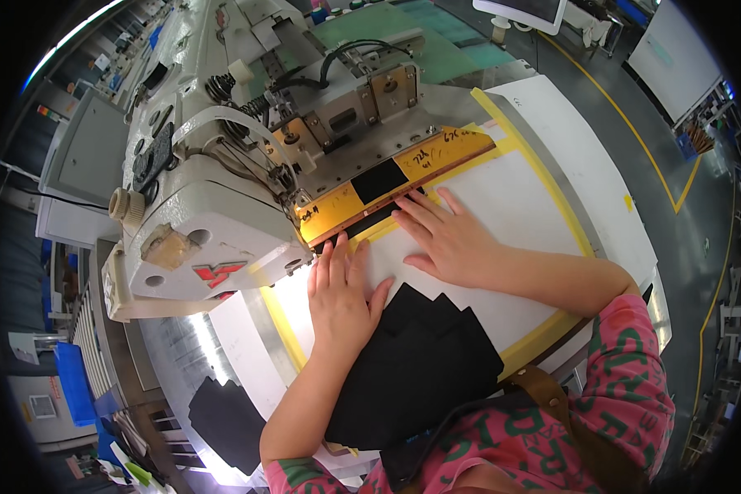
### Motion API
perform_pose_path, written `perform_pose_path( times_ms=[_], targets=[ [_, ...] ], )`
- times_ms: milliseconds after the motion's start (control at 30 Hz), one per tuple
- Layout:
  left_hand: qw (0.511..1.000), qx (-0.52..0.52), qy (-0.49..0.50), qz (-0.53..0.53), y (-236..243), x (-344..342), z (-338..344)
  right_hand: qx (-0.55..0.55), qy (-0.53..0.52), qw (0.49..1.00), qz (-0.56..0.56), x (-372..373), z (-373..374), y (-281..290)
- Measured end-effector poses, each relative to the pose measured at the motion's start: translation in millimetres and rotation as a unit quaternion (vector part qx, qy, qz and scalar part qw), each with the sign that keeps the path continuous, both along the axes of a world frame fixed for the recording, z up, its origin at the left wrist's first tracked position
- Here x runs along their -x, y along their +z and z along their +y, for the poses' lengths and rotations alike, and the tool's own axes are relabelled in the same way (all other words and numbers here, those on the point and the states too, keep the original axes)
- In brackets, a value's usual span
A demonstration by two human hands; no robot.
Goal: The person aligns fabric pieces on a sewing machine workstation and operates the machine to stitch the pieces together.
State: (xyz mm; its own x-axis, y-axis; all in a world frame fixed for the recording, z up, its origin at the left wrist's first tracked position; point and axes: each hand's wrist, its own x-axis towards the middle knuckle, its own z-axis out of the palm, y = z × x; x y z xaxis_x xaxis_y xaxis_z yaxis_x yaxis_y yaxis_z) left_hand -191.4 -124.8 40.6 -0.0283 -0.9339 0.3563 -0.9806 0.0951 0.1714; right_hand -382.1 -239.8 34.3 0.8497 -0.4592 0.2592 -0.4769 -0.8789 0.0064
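Observation:
A narrow black fabric strip (376,223) lies along the front edge of a yellow guide plate (436,156) on the sewing machine. My left hand (342,305) rests flat with its fingertips on the strip's left end, close to the machine head (198,214). Farther right, my right hand (457,243) lies with fingers spread, its fingertips at the strip's right part and the plate's edge. Neither hand grips anything. Under the plate's front edge, part of the strip is hidden. A pile of black fabric pieces (420,362) sits just in front of me, between my forearms.
White work surface (519,214) with yellow tape borders (543,173) spreads under my hands. More black pieces (226,420) lie at the lower left. The needle area (292,185) is close to my left fingertips. A metal clamp assembly (354,107) stands behind the plate.

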Motion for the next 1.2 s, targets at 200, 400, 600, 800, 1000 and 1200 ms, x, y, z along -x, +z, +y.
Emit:
perform_pose_path(
  times_ms=[200,400,600,800,1000,1200],
  targets=[
    [1.000,0.000,0.002,0.001,-0.7,-1.2,-0.5,-0.027,-0.005,1.000,0.012,-1.6,-0.1,-0.9],
    [1.000,-0.007,0.011,0.014,1.5,0.3,1.6,-0.026,-0.011,1.000,0.012,-1.7,3.1,2.8],
    [1.000,0.006,0.006,0.012,-2.8,0.0,0.6,-0.007,-0.019,0.999,0.028,0.8,4.2,5.1],
    [1.000,0.002,0.013,-0.011,-0.6,1.9,2.0,-0.031,-0.010,0.999,-0.003,-0.5,5.1,-0.3],
    [1.000,0.014,0.020,-0.001,4.6,3.0,0.9,-0.017,-0.007,0.999,-0.029,-1.4,3.8,5.8],
    [0.999,0.043,0.005,-0.025,14.9,2.6,-2.7,0.000,0.078,0.995,-0.068,0.6,8.5,28.1]
  ],
)
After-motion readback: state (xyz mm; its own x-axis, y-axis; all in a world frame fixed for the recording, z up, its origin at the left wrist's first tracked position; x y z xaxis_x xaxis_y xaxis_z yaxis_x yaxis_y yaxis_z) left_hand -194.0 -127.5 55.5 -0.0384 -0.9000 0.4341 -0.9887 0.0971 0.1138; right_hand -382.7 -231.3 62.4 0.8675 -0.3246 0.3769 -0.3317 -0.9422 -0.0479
